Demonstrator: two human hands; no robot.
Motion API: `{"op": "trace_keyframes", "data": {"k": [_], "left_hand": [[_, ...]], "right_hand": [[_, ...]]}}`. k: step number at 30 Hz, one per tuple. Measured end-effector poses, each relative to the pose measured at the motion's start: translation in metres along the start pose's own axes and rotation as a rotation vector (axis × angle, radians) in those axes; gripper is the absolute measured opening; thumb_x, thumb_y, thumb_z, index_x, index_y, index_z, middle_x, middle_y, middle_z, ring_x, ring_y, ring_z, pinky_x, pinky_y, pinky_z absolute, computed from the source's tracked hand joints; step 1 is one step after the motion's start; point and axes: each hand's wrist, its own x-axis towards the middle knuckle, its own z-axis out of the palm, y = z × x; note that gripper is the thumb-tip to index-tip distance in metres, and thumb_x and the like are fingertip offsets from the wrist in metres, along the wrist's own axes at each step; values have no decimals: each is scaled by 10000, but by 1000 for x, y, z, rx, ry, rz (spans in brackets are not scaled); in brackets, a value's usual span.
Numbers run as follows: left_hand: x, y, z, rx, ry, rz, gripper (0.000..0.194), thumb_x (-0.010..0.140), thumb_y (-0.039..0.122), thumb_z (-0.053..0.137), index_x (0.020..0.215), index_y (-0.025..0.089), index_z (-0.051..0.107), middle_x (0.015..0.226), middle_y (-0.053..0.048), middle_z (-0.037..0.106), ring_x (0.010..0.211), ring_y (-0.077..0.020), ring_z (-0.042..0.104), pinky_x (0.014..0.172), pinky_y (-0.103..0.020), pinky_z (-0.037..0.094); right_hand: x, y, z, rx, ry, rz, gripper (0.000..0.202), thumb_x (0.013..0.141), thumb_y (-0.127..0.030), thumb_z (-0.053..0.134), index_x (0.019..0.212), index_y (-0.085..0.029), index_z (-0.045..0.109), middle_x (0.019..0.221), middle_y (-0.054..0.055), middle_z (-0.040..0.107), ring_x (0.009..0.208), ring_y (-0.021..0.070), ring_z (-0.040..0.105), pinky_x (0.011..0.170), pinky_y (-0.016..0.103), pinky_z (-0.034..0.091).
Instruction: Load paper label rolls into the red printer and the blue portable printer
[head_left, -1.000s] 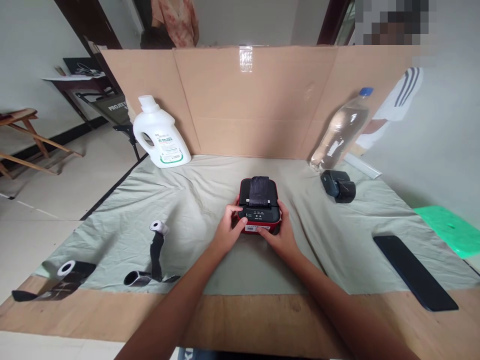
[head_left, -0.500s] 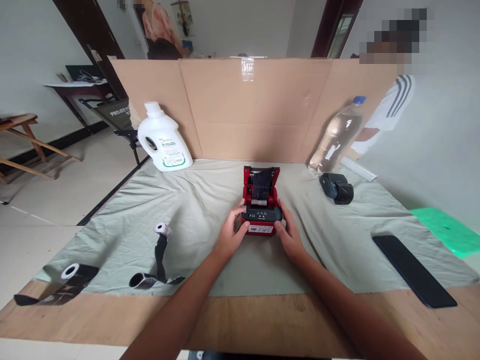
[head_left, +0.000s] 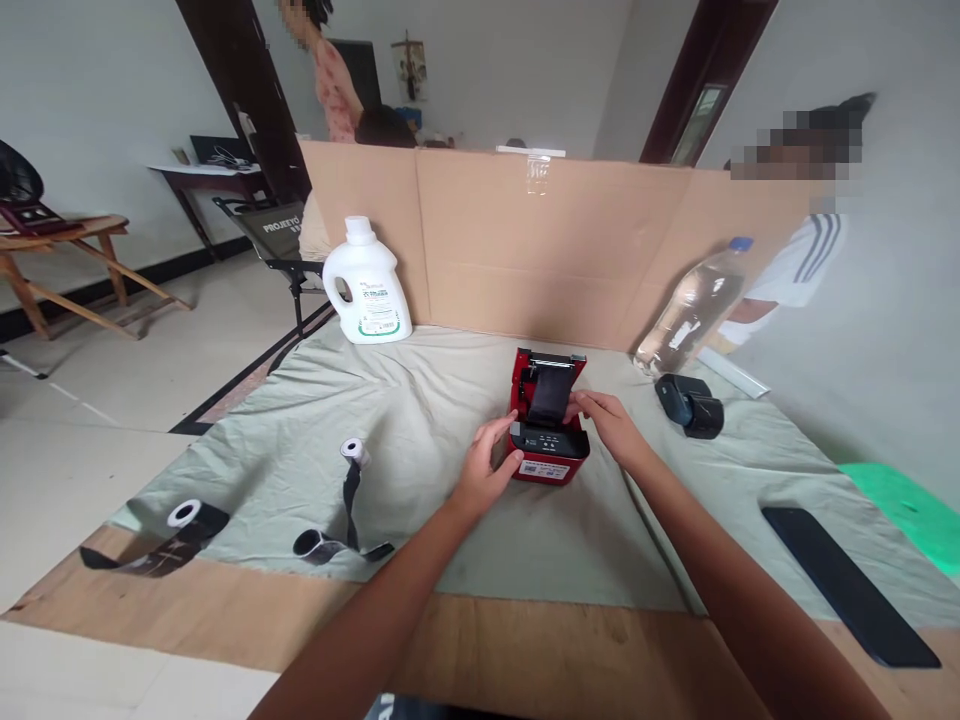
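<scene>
A small red and black label printer (head_left: pixel 551 468) stands on the cloth with its lid raised. From the lid a dark ribbon (head_left: pixel 553 392) runs down into its body. My left hand (head_left: pixel 486 468) is wrapped around the printer's left side, thumb at the front corner and fingers along the side. At the opening's right side, my right hand (head_left: pixel 606 425) has its fingers pinched at the ribbon's lower right edge; its fingertips are partly hidden. Left of the printer lie a white-cored roll (head_left: pixel 352 452) with a black strip, a dark curled roll (head_left: pixel 319 546), and another black roll (head_left: pixel 196 522).
A white detergent bottle (head_left: pixel 371 290) and a clear bottle (head_left: pixel 694 310) stand before a cardboard screen (head_left: pixel 525 240). At right are a black device (head_left: pixel 686 403) and a dark phone-like slab (head_left: pixel 847 585). Two people are beyond the screen.
My right hand has left the printer's right front corner and moved up to the ribbon inside. My left hand stays on the printer. The view has shifted, and the printer looks slightly turned.
</scene>
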Motion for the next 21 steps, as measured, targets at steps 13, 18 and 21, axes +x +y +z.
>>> {"op": "trace_keyframes", "data": {"k": [13,18,21], "left_hand": [[1,2,-2,-41,-53,-15,585,989,367,554,1527,239,365,1597,-142,381,1481,-274,402,1267,-476,276],[2,7,-4,-1,-56,-28,590,984,351,563,1529,241,366,1583,-129,420,1485,-272,395,1268,-495,268],[2,9,-4,-5,-56,-29,592,982,359,563,1531,252,371,1584,-123,419,1473,-282,415,1263,-500,282]], "right_hand": [[33,-42,-13,-23,-496,93,314,794,-379,621,940,-172,808,868,91,788,729,240,714,633,342,544],[64,-36,-4,-423,-622,-68,262,807,-326,612,923,-174,791,992,74,783,939,261,709,868,358,529],[79,-30,8,-654,-728,14,219,767,-259,656,932,-174,772,945,67,774,900,255,704,825,326,529]]}}
